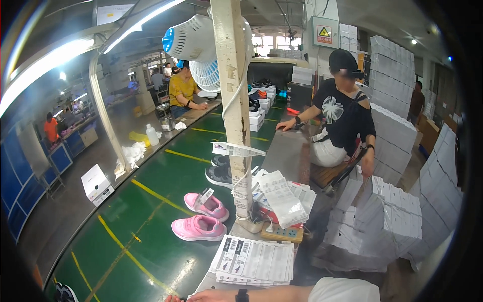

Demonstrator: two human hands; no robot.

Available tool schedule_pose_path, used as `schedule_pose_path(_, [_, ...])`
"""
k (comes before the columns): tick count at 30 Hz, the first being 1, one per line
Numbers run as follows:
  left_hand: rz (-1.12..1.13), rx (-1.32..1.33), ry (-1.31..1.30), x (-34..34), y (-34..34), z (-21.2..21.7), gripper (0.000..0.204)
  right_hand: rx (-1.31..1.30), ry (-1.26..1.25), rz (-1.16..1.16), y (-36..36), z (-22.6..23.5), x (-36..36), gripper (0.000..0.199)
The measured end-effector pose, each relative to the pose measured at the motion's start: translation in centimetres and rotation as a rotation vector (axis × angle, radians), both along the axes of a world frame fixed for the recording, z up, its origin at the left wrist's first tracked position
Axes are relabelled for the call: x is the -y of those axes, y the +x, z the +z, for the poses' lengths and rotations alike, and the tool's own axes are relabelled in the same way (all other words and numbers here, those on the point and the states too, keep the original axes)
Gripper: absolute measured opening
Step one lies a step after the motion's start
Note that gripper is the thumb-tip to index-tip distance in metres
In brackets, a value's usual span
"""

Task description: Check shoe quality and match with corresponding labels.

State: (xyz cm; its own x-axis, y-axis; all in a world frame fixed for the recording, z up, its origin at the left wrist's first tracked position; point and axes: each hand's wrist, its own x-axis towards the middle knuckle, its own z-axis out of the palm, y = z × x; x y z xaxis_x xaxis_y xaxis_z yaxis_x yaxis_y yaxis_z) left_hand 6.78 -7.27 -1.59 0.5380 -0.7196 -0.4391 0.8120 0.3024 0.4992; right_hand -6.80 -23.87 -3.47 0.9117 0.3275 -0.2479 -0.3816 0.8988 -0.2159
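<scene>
At the lower edge my right hand (205, 296) reaches in from the right, a dark watch on its wrist. Its fingers look closed, with a sliver of something white at their tips that I cannot make out. Beside it only the curled fingertips of my left hand (174, 298) show; what they pinch is cut off by the frame. Just beyond lies a stack of printed label sheets (254, 259). Further off on the green conveyor belt sit two pink sneakers, a near one (198, 229) and a far one (214, 206) with a paper tag in it.
A cream post (232, 100) carrying a fan (193, 40) rises beside the belt. A power strip (282, 233) and bagged labels (284, 199) lie at its foot. Dark sneakers (219, 176) stand behind it. Seated co-worker (342, 110) at right, near stacked white boxes (387, 211); white shoebox (96, 185) at left.
</scene>
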Motion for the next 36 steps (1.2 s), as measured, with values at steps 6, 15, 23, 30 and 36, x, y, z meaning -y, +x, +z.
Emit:
schedule_pose_path(6, [-0.079, -0.034, 0.047, 0.8, 0.4, 0.2, 0.023, 0.0, 0.03, -0.035, 0.5, -0.9, 0.3, 0.036])
schedule_pose_path(15, [-0.063, 0.116, 0.132, 0.2, 0.5, 0.9, 0.025, 0.098, -0.046, 0.019, 1.6, -1.8, 0.3, 0.036])
schedule_pose_path(23, [-0.026, 0.116, 0.115, 0.2, -0.3, 1.7, 0.025, 0.126, -0.004, 0.043, 1.3, -1.3, 0.4, 0.035])
schedule_pose_path(30, [0.024, -0.015, 0.001, 1.0, 0.6, -0.3, 0.017, 0.105, -0.009, 0.064, -0.4, 0.8, 1.5, 0.032])
schedule_pose_path(36, [0.089, -0.009, 0.025, 0.7, -0.6, 1.3, 0.022, 0.118, 0.065, 0.085, -0.5, 1.1, 1.4, 0.036])
